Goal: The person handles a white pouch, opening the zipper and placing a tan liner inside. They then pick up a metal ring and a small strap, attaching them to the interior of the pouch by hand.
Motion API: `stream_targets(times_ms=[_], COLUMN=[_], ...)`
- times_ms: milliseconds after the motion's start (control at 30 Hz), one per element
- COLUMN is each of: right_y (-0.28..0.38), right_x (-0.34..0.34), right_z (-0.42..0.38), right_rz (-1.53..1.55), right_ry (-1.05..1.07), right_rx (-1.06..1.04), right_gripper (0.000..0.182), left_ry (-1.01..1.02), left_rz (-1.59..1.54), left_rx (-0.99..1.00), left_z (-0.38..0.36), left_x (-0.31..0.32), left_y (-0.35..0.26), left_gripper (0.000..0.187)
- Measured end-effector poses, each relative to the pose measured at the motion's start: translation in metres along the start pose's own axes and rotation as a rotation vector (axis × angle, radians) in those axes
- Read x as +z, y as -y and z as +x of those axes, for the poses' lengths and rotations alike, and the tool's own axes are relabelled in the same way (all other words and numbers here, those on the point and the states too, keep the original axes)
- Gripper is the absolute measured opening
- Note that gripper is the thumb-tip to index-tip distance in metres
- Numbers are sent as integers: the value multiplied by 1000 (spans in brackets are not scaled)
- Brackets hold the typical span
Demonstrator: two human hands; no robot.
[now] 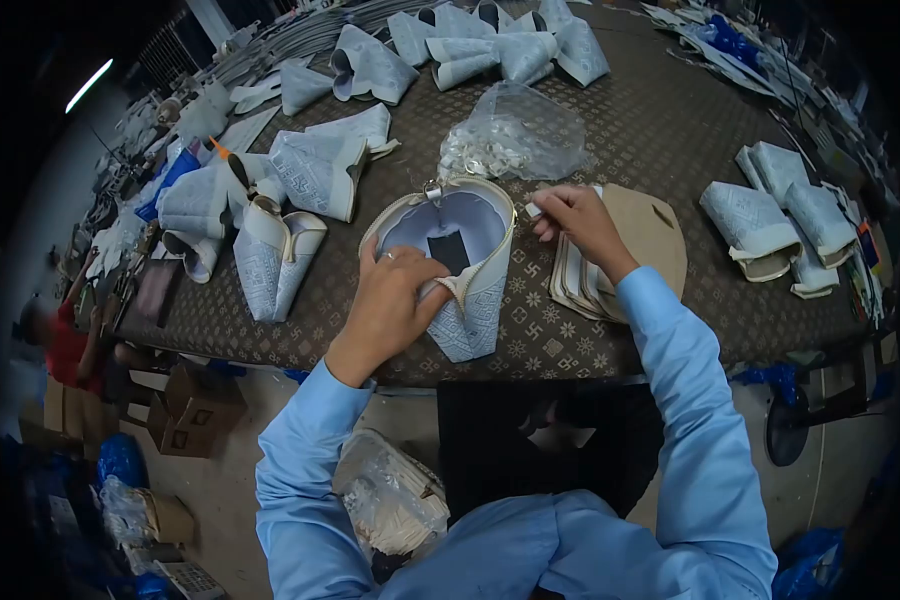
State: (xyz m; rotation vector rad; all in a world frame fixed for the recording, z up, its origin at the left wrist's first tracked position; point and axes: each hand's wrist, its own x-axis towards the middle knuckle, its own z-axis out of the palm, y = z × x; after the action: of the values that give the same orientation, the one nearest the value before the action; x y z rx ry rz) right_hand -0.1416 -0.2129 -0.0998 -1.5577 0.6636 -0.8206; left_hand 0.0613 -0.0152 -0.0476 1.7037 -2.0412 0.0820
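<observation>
An open light-blue patterned bag (477,318) with a cream zipper edge stands near the table's front edge, its lavender lining and a dark patch showing inside. My left hand (395,300) grips the bag's near rim, thumb outside and fingers over the edge. To the right of the bag, my right hand (580,225) pinches a small white piece (533,209) between thumb and fingertips. Just beside that hand lies a stack of beige panels (650,230). Behind the bag is a clear plastic bag (515,135) of small whitish pieces.
More patterned bags lie at the left (275,265), the back (520,55) and the right (755,225) of the brown patterned table (540,345). A person in red (70,345) is at the far left. Cardboard boxes (198,405) and a plastic sack (390,495) are below the table.
</observation>
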Motion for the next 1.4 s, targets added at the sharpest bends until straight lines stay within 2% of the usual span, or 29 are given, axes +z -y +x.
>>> stream_targets(times_ms=[133,200,267,333,367,433,467,533,567,633,767,833,900,967,1000,1033,1067,1100,1167,1300,1367,1400], right_y=[74,89,92,94,95,93,88,86,84,78,78,76,76,75,75,74,71,71,76,88,88,92], right_x=[14,26,34,42,47,56,61,68,71,75,74,71,68,67,65,64,66,67,71,72,71,71], right_z=[-20,-27,-31,-34,-35,-36,-36,-38,-37,-37,-37,-33,-30,-26,-24,-21,-19,-18,-20,-33,-45,-50], right_rz=[124,205,172,140,104,73,80,78,79,-77,-133,125,107,95,-33,-162,-197,-194,-592,-658,-644,-643], right_ry=[86,182,191,200,214,239,270,334,339,315,312,422,416,406,374,343,353,354,389,443,432,430], right_rx=[-53,-41,-74,-104,-101,-103,-159,-234,-233,-327,-347,-169,-144,-112,-144,-176,-179,-173,-352,-352,-313,-300], right_gripper=[27,26,25,24,23,22,21,20,20,20,22,22,22,21,21,20,19,19,15,13,12,12], left_ry=[52,59,66,83,77,-9,-17,-153,-255,-317,-519,-519,-516,-441,-439,-338,-234,-229,45,55,-114,-105], left_rz=[-106,-192,-281,-547,-545,-841,-833,-569,-553,-506,-369,-350,-333,-190,-196,-144,-90,-92,-56,67,111,101], left_rx=[-42,-40,-54,-108,-117,-236,-243,3,6,44,131,129,123,157,152,164,178,174,189,124,86,87], left_z=[7,10,10,11,12,13,12,12,12,11,11,10,8,8,6,3,2,2,1,-9,-18,-22], left_x=[-1,-7,-12,-17,-15,-9,-6,0,2,8,22,27,28,18,13,6,-1,-9,-21,-7,-3,1], left_y=[-6,-10,-10,-6,-5,-4,-2,-1,-4,-1,2,4,4,0,2,5,7,8,8,-14,-30,-33], left_gripper=[16,19,21,25,25,25,25,27,25,24,23,24,26,30,30,33,35,35,34,29,25,25])
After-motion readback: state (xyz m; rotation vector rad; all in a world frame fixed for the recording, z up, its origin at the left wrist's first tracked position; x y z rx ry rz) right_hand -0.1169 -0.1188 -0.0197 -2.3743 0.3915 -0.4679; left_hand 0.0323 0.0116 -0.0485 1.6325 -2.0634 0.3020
